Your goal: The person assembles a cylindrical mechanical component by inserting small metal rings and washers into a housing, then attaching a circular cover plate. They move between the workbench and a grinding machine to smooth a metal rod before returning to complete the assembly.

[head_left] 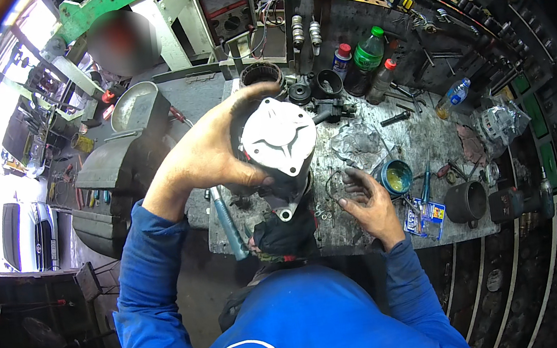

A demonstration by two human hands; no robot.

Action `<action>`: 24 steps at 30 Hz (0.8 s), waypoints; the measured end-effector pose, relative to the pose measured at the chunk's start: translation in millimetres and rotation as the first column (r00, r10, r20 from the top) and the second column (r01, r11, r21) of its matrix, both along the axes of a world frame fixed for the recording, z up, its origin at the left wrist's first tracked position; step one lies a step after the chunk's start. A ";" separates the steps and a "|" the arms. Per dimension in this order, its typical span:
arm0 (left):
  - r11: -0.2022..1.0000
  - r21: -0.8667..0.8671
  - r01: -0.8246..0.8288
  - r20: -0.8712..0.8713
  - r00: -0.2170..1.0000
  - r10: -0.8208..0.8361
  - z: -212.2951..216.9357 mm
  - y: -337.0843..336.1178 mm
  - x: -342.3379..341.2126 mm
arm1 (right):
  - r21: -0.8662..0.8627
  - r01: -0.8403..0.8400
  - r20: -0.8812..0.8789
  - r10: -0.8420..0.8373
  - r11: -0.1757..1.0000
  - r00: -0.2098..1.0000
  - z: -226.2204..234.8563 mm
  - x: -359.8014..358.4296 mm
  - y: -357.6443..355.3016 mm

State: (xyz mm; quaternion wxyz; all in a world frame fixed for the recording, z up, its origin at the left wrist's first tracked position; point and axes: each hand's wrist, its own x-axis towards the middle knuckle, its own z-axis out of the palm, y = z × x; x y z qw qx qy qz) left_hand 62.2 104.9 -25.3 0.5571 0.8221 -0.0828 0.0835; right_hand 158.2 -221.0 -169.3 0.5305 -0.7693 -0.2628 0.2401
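The left hand (204,155) was clamped around the left side of a dark machine housing (287,190), its fingers reaching over the far edge and its thumb along the near side. The right hand (368,205) was apart from it, low over the bench (358,236) to the right, palm partly turned up and fingers half curled; whether they held something small could not be told.

The housing was in front of the person's chest, a little left of the right hand. Its pale metal cover (279,136) faced up toward the head, so its long axis seemed to run roughly upright, away from the wearer's eyes. The left hand was the nearer one, already touching; a gap separated the right hand from the housing's right side.

Just below the right hand's left side, small washers (324,215) lay on the bench. Close to its right stood a blue tub (397,177) of yellowish grease, with a blue-and-white packet (424,218) nearer the person. Crumpled clear wrapping (357,144) lay beyond the right hand.

A hammer handle (230,227) slanted left of the housing. Farther back were a green-capped bottle (369,50) and a meter (227,8).
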 end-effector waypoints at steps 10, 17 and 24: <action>0.985 0.171 -0.035 -0.060 0.997 0.046 10.1 -0.2 0.1 | 0.059 0.026 0.279 -0.041 0.998 0.959 17.6 -1.3 18.9; 0.977 0.207 -0.054 -0.090 0.993 0.074 11.2 0.2 0.0 | 0.776 -0.338 0.133 0.385 0.533 0.913 197.4 25.4 81.8; 0.974 0.225 0.005 -0.163 0.986 0.032 15.1 3.8 -5.5 | 0.562 -0.322 -0.063 0.428 0.762 0.902 229.0 -16.1 191.6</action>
